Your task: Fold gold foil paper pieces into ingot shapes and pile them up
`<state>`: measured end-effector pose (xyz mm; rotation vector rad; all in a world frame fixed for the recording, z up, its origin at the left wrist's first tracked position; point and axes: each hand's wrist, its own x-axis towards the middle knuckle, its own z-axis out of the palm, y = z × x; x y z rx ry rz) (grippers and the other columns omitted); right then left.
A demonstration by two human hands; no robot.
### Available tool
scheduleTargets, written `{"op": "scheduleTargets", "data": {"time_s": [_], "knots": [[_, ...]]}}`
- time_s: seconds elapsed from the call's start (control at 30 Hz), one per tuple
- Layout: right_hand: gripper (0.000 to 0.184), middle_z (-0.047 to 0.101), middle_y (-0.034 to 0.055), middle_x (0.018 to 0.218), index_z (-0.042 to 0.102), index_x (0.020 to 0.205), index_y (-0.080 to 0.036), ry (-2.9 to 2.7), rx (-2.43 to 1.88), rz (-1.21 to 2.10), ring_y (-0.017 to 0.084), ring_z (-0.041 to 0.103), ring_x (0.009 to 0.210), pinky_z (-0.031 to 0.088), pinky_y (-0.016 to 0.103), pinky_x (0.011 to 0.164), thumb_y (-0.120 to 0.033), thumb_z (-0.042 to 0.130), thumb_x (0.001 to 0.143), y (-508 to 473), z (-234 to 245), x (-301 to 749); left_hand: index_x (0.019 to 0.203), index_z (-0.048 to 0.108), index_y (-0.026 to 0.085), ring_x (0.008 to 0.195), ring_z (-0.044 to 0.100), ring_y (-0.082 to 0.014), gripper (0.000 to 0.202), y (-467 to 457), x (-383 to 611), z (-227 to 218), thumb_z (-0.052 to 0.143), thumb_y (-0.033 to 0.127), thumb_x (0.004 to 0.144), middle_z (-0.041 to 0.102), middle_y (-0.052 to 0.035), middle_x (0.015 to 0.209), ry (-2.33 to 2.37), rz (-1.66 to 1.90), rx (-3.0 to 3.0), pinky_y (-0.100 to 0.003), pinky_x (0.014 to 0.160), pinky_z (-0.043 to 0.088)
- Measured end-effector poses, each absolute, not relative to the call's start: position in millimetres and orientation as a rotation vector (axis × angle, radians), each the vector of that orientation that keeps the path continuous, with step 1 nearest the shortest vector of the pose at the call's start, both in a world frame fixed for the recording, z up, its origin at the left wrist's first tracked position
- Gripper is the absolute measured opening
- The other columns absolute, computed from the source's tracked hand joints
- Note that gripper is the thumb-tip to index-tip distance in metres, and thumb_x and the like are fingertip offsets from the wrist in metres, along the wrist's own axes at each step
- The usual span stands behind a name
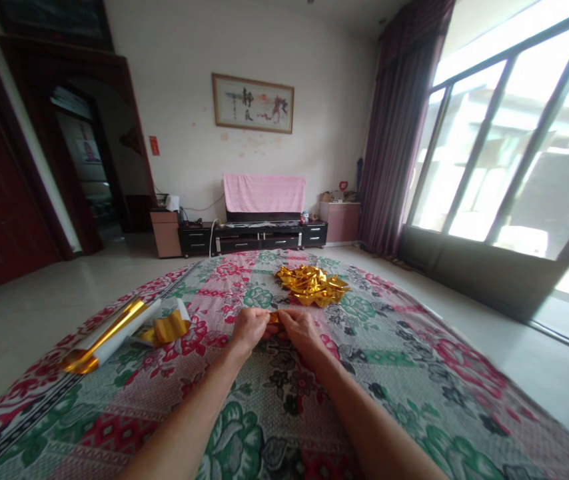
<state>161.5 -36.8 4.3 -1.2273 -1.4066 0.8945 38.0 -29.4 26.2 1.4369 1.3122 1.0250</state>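
Note:
Between my two hands is a small piece of gold foil paper [275, 317], pinched from both sides. My left hand [250, 329] grips its left end, with the fingers closed. On the other end, my right hand [300, 329] is closed as well, thumb and fingers pressed together. Most of the piece is hidden by the fingers. Just beyond my hands lies a pile of folded gold foil pieces [313, 285] with pointed edges. To the left, a loose roll of gold foil sheets [109, 335] with a white underside rests beside a smaller stack of gold foil paper [167, 328].
A flowered cloth [389, 400] covers the broad surface under my hands. Past its far edge stands a low black cabinet [264, 237] with a pink cloth [264, 193] above it. Large windows and a purple curtain [394, 133] are on the right; a doorway is on the left.

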Motion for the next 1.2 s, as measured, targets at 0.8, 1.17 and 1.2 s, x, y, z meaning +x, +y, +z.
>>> {"op": "scheduleTargets", "data": {"time_s": [0.8,1.17,1.2], "knots": [[0.031,0.052,-0.0018,0.054,0.057,0.062,-0.015,-1.415,-1.244,0.887,0.01,0.05,0.048,0.04,0.017,0.043,-0.04,0.043,0.074,-29.6,-4.5,164.2,0.08,0.068,0.012,0.057,0.065,-0.0174,0.026,-26.4,35.6,22.0,0.046,0.025,0.073,0.068,-0.0056,0.061,1.297,1.029,1.51,-0.022,0.048,0.049],[0.032,0.05,-0.0022,0.054,0.051,0.059,-0.016,-1.447,-1.234,0.879,0.009,0.048,0.047,0.039,0.018,0.043,-0.041,0.042,0.076,-30.8,-3.1,166.2,0.076,0.066,0.013,0.056,0.065,-0.0178,0.026,-22.1,32.5,16.8,0.044,0.027,0.075,0.068,-0.0048,0.058,1.267,0.992,1.578,-0.022,0.047,0.048],[0.032,0.05,-0.0021,0.054,0.052,0.06,-0.016,-1.452,-1.231,0.879,0.009,0.048,0.047,0.039,0.018,0.043,-0.042,0.042,0.076,-31.1,-3.0,166.0,0.075,0.066,0.013,0.055,0.065,-0.0179,0.027,-20.3,32.3,14.8,0.044,0.028,0.075,0.067,-0.0047,0.056,1.285,0.994,1.582,-0.022,0.047,0.048]]}}
